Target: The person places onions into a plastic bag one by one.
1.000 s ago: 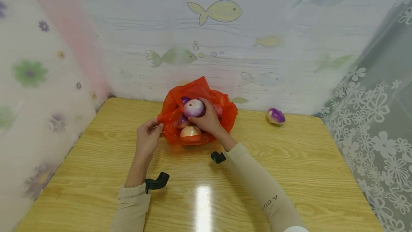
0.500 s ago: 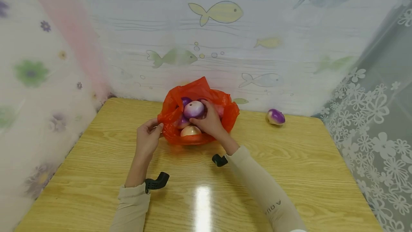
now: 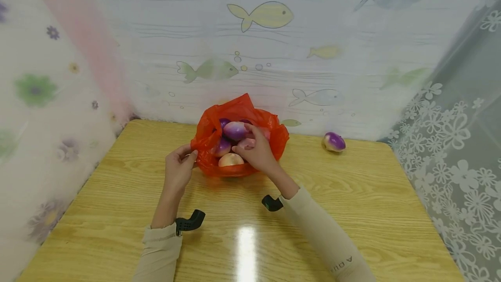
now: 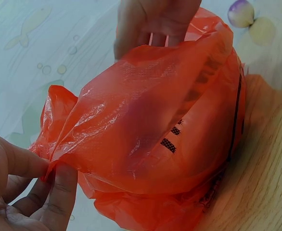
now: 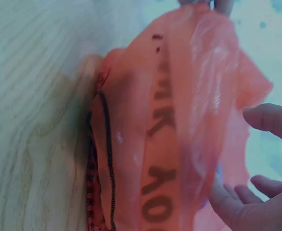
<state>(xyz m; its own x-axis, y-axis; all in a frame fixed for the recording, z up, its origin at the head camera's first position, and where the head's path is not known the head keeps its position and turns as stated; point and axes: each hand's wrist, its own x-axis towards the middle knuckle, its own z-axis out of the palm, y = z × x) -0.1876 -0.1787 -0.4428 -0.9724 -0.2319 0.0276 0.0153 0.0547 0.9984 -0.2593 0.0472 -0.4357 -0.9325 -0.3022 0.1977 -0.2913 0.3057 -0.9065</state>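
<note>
A red plastic bag (image 3: 207, 162) stands on the table with its mouth spread. Inside lie several purple-and-white turnips, among them an upper turnip (image 3: 235, 130) and a cream-coloured round one (image 3: 231, 159). My left hand (image 3: 179, 166) pinches the bag's left rim between thumb and fingers, as the left wrist view also shows. Over the bag's right side my right hand (image 3: 258, 151) reaches in with thumb and fingers spread apart. Its fingertips are beside the upper turnip; whether they touch it I cannot tell. In the right wrist view the bag hides part of those fingers.
One loose purple-and-white turnip (image 3: 334, 142) lies near the table's back edge, right of the bag. A wall covering (image 3: 258, 55) with printed fish rises close behind the wooden table (image 3: 336, 186). Both wrists carry black camera mounts.
The upper turnip has dropped slightly and turned its purple side outward, out of my right hand's grip. That hand has drawn back a little rightward, its fingers wider apart. My left hand keeps its place.
</note>
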